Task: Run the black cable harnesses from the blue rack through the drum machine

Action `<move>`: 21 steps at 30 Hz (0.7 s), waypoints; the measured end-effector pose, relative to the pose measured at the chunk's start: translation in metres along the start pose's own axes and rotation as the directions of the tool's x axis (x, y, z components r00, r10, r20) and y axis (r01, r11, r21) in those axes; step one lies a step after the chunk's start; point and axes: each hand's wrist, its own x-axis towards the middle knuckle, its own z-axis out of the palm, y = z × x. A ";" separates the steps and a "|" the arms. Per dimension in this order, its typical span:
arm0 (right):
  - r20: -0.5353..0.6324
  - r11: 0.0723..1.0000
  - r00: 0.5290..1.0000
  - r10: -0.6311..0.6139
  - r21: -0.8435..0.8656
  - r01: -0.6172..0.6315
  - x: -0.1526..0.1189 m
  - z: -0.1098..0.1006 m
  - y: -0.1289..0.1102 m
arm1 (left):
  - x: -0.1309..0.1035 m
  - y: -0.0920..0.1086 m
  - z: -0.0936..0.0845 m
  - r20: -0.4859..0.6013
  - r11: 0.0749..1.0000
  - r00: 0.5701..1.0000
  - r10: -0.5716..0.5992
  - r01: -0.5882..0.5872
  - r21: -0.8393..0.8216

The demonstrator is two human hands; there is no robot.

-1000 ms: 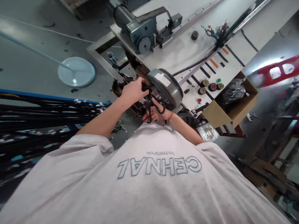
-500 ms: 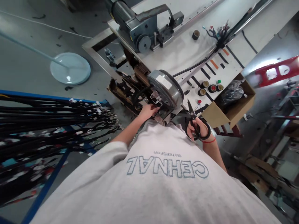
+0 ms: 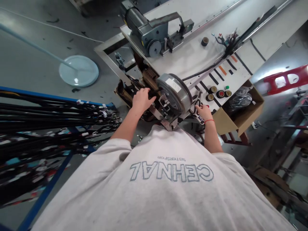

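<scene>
My left hand (image 3: 141, 100) is over the open box of dark cable pieces (image 3: 124, 93) at the table's near left corner. Its thumb and fingers are apart, and the fingertips are partly lost against the dark pieces. To its right stands a large round grey ring-shaped machine part (image 3: 170, 91) with a white label. Beyond that, my right hand (image 3: 204, 111) is low at the table edge, its fingers closed around the handles of black scissors (image 3: 198, 97). The blades point away from me, close to the table top.
Several tape rolls (image 3: 213, 89) are beside the right hand. An open cardboard box (image 3: 225, 120) holds clear plastic. A motor-driven machine (image 3: 154, 35) is mounted at the back left. A black wire bundle (image 3: 229, 48) lies along the table. Hanging harnesses (image 3: 60, 120) fill the left side.
My right hand has moved forward with the scissors, from in front of my body down to the table edge. My left hand has shifted left and away from me, from the ring's base to the box of cables.
</scene>
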 end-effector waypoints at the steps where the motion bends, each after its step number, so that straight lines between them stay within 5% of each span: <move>1: -0.025 0.999 0.998 -0.052 0.014 0.052 -0.004 -0.003 -0.005 | 0.010 0.000 0.001 0.043 0.999 0.999 -0.022 0.020 0.034; 5: -0.069 0.933 0.952 -0.297 0.193 0.305 -0.030 -0.021 -0.025 | 0.047 -0.011 -0.002 0.319 0.991 0.938 -0.133 0.134 0.017; 8: -0.076 0.874 0.924 -0.376 0.302 0.380 -0.055 -0.034 -0.035 | 0.051 -0.024 -0.015 0.655 0.944 0.751 0.075 0.157 -0.289; 10: -0.078 0.856 0.923 -0.376 0.352 0.379 -0.070 -0.039 -0.038 | 0.037 -0.024 -0.017 0.712 0.820 0.664 0.228 0.263 -0.508; 12: -0.074 0.844 0.931 -0.358 0.401 0.357 -0.079 -0.039 -0.038 | 0.013 -0.012 -0.009 0.650 0.663 0.706 0.281 0.347 -0.663; 16: -0.072 0.803 0.944 -0.322 0.507 0.312 -0.072 -0.024 -0.034 | -0.039 0.023 0.014 0.326 0.411 0.917 0.231 0.212 -0.887; 19: -0.058 0.733 0.933 -0.355 0.602 0.317 -0.047 -0.007 -0.032 | -0.060 0.031 0.017 0.208 0.298 0.961 0.184 0.148 -0.943; 21: -0.024 0.710 0.924 -0.382 0.633 0.310 -0.029 0.003 -0.034 | -0.061 0.030 0.017 0.283 0.181 0.950 0.136 0.257 -0.949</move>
